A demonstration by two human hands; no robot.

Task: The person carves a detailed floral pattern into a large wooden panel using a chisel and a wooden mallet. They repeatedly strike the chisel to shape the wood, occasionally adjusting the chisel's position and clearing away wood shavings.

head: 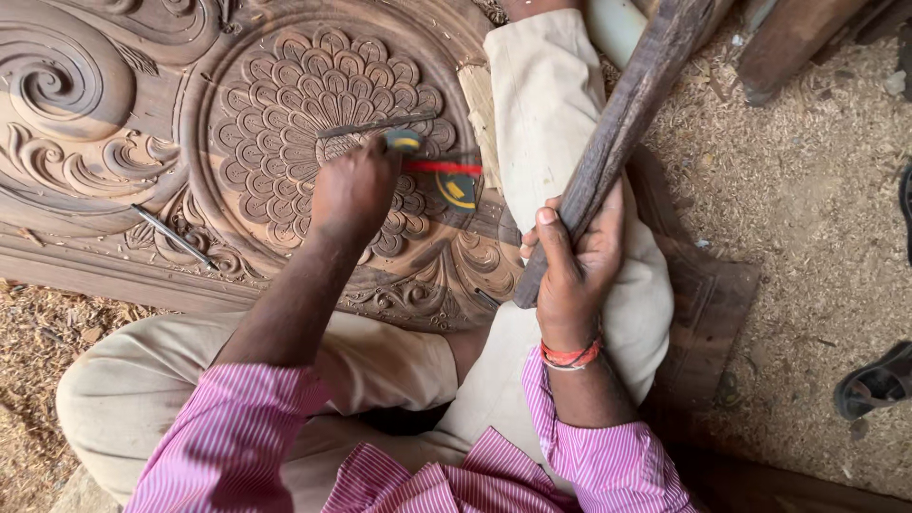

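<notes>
- A chisel (408, 142) was gripped in the left hand (353, 190), fingers closed fully round its handle, the blade set on the petal pattern near the middle of the round carving.
- A long wooden mallet (617, 133) was held in the right hand (575, 261), fingers wrapped tight round its lower end, raised above the knee and well apart from the chisel.
- For a clean cut, the chisel would best be kept steady at a low angle and struck lightly and squarely.
- The carved panel (114, 123) was dark brown wood, cut in scrolls and layered petals, matte and dusty.
- A second thin tool (173, 236) lay on the panel's left part.
- Pale sawdust (807, 190) covered the ground.
</notes>
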